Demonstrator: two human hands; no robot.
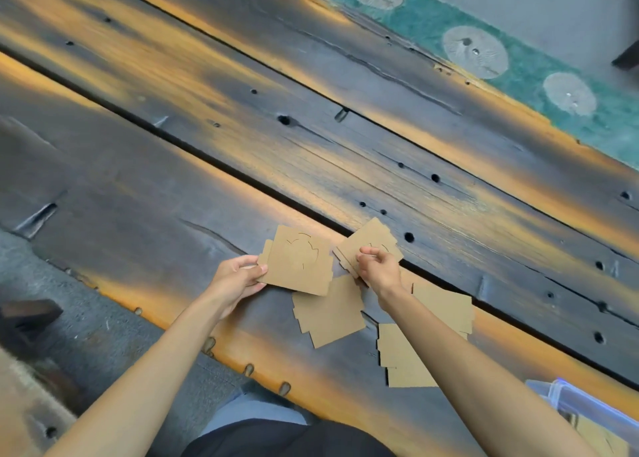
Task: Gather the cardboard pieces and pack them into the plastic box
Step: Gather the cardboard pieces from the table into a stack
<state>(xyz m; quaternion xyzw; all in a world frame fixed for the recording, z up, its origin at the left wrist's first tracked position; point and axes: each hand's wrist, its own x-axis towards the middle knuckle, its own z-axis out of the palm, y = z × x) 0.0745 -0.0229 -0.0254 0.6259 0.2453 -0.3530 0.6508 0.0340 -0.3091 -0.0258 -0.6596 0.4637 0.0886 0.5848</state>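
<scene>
Fingers (pixel 257 269) of the left hand (pixel 238 280) clamp one cardboard piece (pixel 297 263); the right hand (pixel 378 266) pinches another cardboard piece (pixel 371 238) above the surface (pixel 207 145).

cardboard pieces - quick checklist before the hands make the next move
1. Left hand grips its cardboard piece at the edge: ok.
2. Right hand pinches the second piece: ok.
3. All pieces gathered: not ok; loose pieces lie flat on the wooden table, some under the right forearm.
4. Plastic box within reach at lower right: ok.
5. Box open and with room: cannot tell, mostly out of frame.
</scene>
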